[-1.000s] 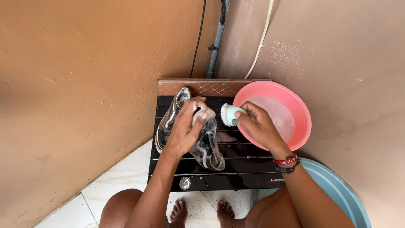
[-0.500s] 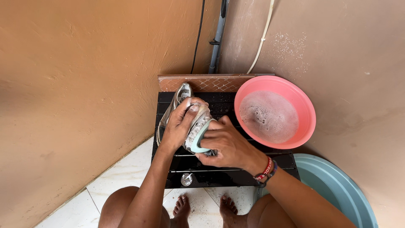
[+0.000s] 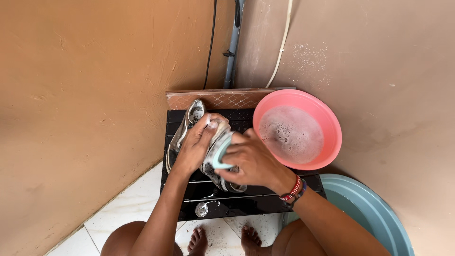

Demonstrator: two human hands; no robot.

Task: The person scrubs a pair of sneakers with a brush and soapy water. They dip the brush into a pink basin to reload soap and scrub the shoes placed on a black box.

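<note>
Middle of the frame: my left hand (image 3: pixel 195 148) is gripping a wet grey sneaker (image 3: pixel 215 156), fingers curled tight around its upper, propping it on the black slatted rack (image 3: pixel 246 201). My right hand (image 3: pixel 253 161) is clamping a teal scrub brush (image 3: pixel 219 152) against the shoe, fingers pressed together. Second sneaker (image 3: pixel 186 130) is lying just left. Pink basin (image 3: pixel 332 137) of soapy water is sitting right of centre.

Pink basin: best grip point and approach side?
Probably the pink basin by its rolled rim at the right edge, coming from above and the right. Soapy water fills it, so lift level. Both hands, left hand and right hand, and the shoe crowd its left side.
</note>
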